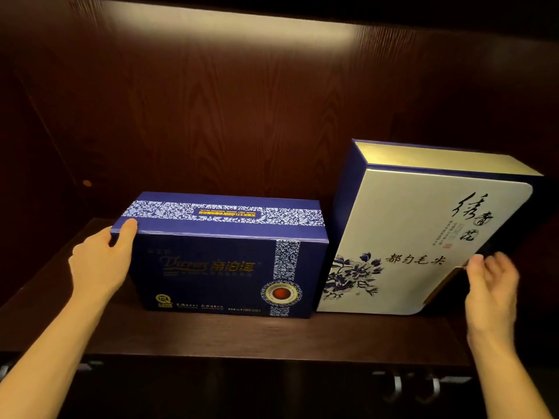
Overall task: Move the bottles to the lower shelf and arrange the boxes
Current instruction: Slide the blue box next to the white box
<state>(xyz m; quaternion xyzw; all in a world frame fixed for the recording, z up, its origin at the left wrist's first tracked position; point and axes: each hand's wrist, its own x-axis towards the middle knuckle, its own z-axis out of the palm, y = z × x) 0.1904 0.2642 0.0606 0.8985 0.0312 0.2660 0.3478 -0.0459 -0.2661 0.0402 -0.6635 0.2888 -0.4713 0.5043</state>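
Observation:
A dark blue box [217, 264] with a white floral band and gold lettering stands on the dark wooden shelf [230, 334]. My left hand [101, 261] presses its upper left corner, thumb on the top edge. Right of it a larger silver box [420, 237] with blue flowers, black calligraphy and a blue spine stands tilted, its top leaning right. My right hand [491, 285] touches that box's lower right edge with the fingertips, fingers spread. The two boxes nearly touch at their bases. No bottles are in view.
The shelf sits inside a dark wood cabinet with a lit back panel [242, 101]. Below the shelf's front edge are metal handles [423, 388] of lower doors. Bare shelf lies left of the blue box and in front of both boxes.

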